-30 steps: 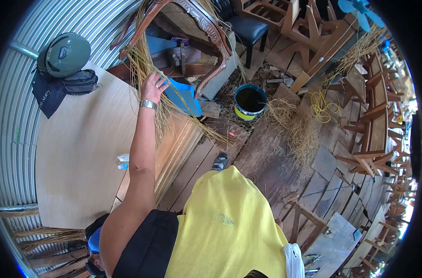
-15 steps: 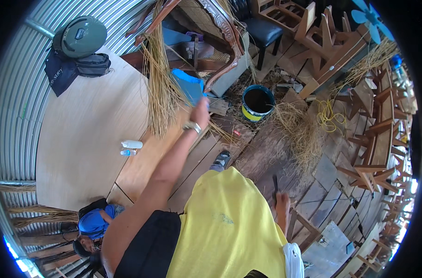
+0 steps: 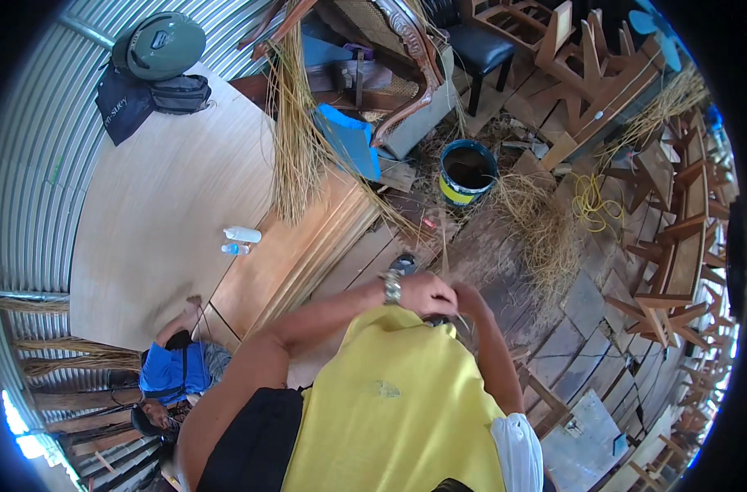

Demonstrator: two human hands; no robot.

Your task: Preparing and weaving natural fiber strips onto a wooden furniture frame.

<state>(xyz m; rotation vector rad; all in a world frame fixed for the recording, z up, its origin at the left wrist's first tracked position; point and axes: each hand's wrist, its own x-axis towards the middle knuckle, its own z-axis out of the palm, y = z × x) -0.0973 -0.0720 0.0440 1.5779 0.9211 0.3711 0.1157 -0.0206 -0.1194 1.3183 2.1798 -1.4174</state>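
Observation:
Close in front of my yellow shirt, my two hands meet. My left hand (image 3: 425, 293), with a metal watch at its wrist, is closed on a thin pale cane strip (image 3: 445, 252) that sticks up past the fingers. Against it, my right hand (image 3: 473, 303) is also closed; its fingers are partly hidden. A dark piece (image 3: 440, 321) shows under the hands, seemingly the dark knife seen in my right hand before. To the upper left, a bundle of long straw-coloured strips (image 3: 295, 156) hangs over the edge of a wooden board stack.
A bucket (image 3: 468, 172) of dark liquid stands ahead, beside a heap of loose fibres (image 3: 545, 238). Plywood sheets (image 3: 168, 189) at left carry two bottles (image 3: 242, 234) and a helmet (image 3: 167, 45). Wooden chair frames (image 3: 668, 262) line the right. A person in blue (image 3: 174, 373) sits lower left.
My left hand has come back from the hanging bundle to my front, now with a strip. My right hand has moved up and left to join it. The person in blue has raised an arm.

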